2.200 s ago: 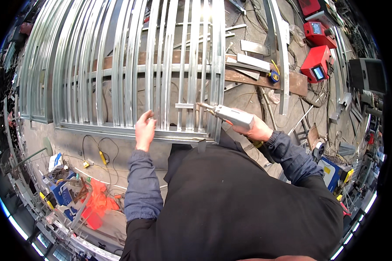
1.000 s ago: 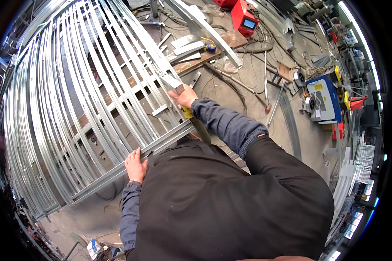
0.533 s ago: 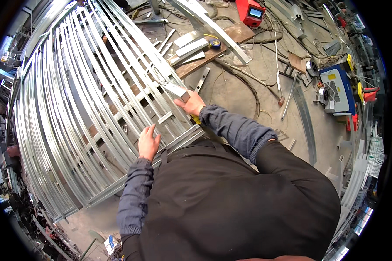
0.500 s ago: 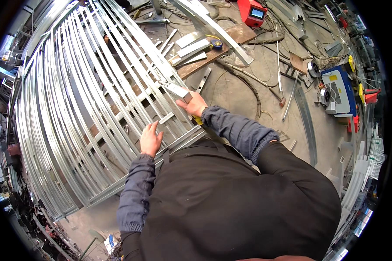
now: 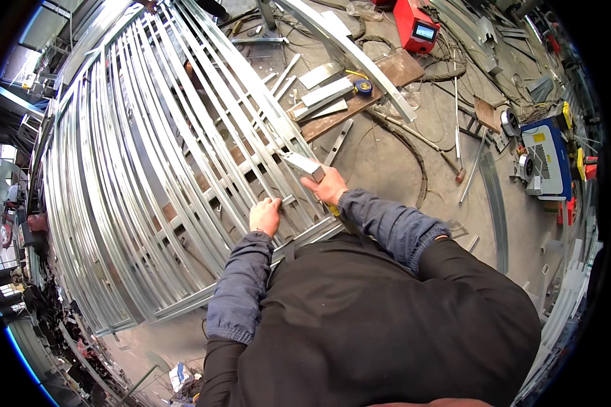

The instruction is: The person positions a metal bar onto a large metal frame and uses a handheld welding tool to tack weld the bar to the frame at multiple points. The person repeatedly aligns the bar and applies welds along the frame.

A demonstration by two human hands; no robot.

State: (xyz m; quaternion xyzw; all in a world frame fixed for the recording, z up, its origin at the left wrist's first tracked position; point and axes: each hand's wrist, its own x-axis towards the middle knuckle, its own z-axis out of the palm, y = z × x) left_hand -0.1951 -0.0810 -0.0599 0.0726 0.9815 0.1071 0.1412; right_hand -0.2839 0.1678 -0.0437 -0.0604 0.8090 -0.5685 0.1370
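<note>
A large frame of long, parallel silver metal bars [image 5: 125, 183] lies in front of me and to my left. My left hand [image 5: 265, 216] is at its near right part, fingers curled together over a short metal crosspiece [image 5: 288, 200] between two bars. To the right, my right hand [image 5: 328, 186] is closed around a silver box-shaped metal piece [image 5: 303, 165], which points toward the frame's right-hand bars. Its far end lies close above those bars; whether they touch I cannot tell. Something yellow shows below my right wrist, mostly hidden.
Beyond the frame, a brown board [image 5: 397, 70] bears metal offcuts and a blue tape measure [image 5: 363, 87]. A red machine [image 5: 416, 30] with a screen stands far off. Rightward are a hammer [image 5: 459, 173], cables, a curved channel [image 5: 497, 214] and a blue-white machine [image 5: 547, 159].
My left hand has moved forward to the crosspiece, and its spread fingers have curled in. My right hand still holds the silver piece. The whole view has shifted slightly.
</note>
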